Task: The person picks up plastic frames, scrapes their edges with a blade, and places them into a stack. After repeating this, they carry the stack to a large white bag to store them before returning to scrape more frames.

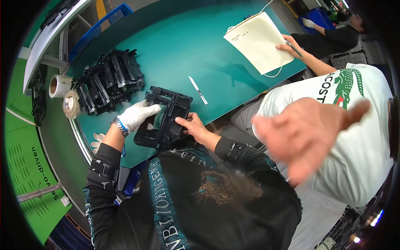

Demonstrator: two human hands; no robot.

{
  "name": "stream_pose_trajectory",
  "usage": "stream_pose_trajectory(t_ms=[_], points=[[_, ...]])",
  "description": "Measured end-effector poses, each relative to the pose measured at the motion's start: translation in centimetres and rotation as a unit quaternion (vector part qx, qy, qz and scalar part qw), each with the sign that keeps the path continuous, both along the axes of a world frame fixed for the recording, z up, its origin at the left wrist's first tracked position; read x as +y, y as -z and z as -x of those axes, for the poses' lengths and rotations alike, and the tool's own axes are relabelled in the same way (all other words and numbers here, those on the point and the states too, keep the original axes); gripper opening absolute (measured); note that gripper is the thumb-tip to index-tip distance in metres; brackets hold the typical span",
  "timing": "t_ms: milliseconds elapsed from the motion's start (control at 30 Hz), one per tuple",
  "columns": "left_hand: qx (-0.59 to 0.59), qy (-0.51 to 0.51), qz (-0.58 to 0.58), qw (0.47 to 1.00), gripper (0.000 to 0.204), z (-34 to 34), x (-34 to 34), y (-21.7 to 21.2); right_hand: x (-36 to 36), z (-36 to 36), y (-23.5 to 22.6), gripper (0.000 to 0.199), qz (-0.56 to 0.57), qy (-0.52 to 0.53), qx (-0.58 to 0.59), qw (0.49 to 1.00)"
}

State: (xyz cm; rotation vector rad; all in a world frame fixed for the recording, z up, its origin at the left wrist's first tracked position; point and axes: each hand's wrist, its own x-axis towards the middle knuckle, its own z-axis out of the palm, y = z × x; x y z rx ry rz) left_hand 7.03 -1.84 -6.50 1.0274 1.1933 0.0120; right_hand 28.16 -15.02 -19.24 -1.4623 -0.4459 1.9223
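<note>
My left hand [138, 116], in a white knitted glove, grips the upper left side of a black plastic frame [177, 121], its fingers closed at an opening. My bare right hand [194, 126] holds the frame's right side, thumb on top and fingers partly hidden beneath. The frame is tilted over the near table edge. Beyond it on the green table [166, 46] lies a slim utility knife [198, 90]. Several similar black plastic parts [109, 81] stand in a row to the left. An empty white glove [98, 141] lies by my left forearm.
At my right a person in a white shirt [333, 137] holds a notebook [258, 43] and pen [294, 48]. A blurred bare hand [308, 133] hangs close to the camera. Tape rolls [60, 85] sit at the left edge; a blue basket [100, 29] stands behind.
</note>
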Motion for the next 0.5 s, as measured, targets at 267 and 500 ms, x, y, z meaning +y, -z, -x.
stream_pose_trajectory(t_ms=[267,500], points=[[-0.127,0.012,0.047,0.991,0.063,-0.8,-0.3,-3.7,1.5,-0.5,-1.1,0.046,-0.091,0.191,0.059,0.976],[-0.045,0.036,-0.297,0.953,0.076,-2.0,1.0,4.4,5.5,0.2,-1.3,0.051,-0.142,0.261,-0.001,0.955]])
